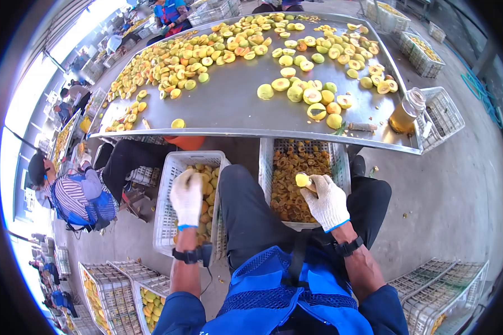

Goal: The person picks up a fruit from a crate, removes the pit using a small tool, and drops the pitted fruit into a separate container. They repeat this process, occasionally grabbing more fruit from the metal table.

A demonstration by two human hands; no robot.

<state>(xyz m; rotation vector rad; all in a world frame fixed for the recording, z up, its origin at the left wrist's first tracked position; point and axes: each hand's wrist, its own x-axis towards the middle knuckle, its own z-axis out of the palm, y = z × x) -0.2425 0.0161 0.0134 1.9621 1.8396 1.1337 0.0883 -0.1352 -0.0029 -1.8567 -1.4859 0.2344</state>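
My right hand [325, 202], in a white knitted glove, pinches a small yellow peach piece [302, 180] at its fingertips. Beneath it stands a white plastic crate [266, 167] holding brown pits and scraps [293, 192]. My left hand [186, 195], gloved too, hovers over the near-left white crate [165, 215], where yellow-orange peaches [208, 192] lie. Motion blurs its fingers. Ahead is a metal table [223, 103] with a heap of cut peaches [190, 58] at its left and looser halves [313, 95] at its right.
On the table's right corner stand a jar of amber liquid [406, 111] and a short-handled tool [362, 127]. A seated person [84, 195] is to my left. Crates [441, 290] flank me on both sides behind, and another crate [444, 117] sits by the table's right edge.
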